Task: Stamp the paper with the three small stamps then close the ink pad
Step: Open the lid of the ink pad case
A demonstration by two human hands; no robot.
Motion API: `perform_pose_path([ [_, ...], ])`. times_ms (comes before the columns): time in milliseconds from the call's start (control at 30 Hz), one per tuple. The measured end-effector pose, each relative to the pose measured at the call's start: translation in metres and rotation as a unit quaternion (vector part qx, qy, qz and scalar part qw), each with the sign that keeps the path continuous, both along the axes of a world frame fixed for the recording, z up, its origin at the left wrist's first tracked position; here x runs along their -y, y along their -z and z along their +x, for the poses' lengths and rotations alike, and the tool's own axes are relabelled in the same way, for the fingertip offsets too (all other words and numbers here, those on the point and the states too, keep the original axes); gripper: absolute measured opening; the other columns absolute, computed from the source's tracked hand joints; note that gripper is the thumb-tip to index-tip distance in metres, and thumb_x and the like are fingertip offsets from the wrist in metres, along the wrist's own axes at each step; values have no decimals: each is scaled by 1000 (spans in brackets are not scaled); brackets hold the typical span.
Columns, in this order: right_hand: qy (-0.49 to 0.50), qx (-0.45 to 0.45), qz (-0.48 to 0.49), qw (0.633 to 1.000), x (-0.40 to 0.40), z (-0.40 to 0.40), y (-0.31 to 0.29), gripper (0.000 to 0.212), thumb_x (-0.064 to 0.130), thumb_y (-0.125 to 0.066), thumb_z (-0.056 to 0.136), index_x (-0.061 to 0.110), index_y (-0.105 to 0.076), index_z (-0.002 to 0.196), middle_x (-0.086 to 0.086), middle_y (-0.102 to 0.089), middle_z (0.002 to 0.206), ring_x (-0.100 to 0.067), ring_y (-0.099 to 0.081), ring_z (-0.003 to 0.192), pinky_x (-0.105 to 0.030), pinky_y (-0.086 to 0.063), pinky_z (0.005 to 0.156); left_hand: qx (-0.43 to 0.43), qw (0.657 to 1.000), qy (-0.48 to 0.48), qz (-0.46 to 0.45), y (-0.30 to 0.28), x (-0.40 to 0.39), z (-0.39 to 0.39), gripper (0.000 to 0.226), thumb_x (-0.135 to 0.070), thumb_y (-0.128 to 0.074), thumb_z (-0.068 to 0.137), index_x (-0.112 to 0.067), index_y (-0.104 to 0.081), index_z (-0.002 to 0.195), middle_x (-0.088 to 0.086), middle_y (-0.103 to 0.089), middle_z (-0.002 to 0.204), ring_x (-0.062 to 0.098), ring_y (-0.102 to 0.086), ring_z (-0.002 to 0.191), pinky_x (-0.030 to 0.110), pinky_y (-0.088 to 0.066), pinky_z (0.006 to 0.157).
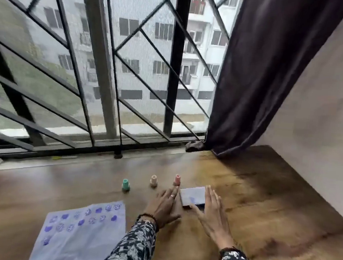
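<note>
The ink pad [193, 196] lies flat on the wooden table, its pale lid down with a blue smudge on top. My left hand [165, 207] rests flat against its left side, fingers straight. My right hand [213, 211] lies flat along its right side, thumb at the near edge. Three small stamps stand upright behind: green [126, 185], beige [153, 180] and pink [177, 179], the pink one just past my left fingertips. The paper [82, 236] lies at the near left, covered with several blue stamp prints.
The wooden table [263, 210] runs to a window with a black metal grille [108, 83] at the back. A dark curtain [265, 65] hangs at the back right, its hem touching the table. A pale wall [333, 123] borders the right side.
</note>
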State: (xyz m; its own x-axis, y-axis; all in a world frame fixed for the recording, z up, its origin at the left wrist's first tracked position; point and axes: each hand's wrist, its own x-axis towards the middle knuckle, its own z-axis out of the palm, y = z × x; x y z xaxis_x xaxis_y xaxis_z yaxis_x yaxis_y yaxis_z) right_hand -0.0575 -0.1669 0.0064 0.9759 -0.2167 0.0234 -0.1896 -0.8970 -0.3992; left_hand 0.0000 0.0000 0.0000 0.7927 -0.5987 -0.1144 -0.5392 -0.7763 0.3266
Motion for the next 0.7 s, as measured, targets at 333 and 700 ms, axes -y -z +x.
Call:
perform_pose_path([
  [333, 78, 59, 91, 991, 6, 19, 22, 73, 40, -68, 78, 3, -40, 136, -15, -48, 139, -32, -47, 119, -32, -29, 102, -37, 986, -122, -110, 15, 28, 23, 66, -53, -65, 72, -16, -46, 124, 13, -50, 117, 28, -44, 111, 34, -27, 91],
  [700, 87, 78, 228, 967, -51, -47, 27, 80, 27, -81, 68, 3, -43, 134, -18, -55, 130, -36, -47, 114, -32, -32, 99, 11, 971, -213, -108, 29, -27, -72, 66, -69, -57, 60, -31, -47, 112, -5, -52, 105, 16, -43, 103, 29, -20, 78],
])
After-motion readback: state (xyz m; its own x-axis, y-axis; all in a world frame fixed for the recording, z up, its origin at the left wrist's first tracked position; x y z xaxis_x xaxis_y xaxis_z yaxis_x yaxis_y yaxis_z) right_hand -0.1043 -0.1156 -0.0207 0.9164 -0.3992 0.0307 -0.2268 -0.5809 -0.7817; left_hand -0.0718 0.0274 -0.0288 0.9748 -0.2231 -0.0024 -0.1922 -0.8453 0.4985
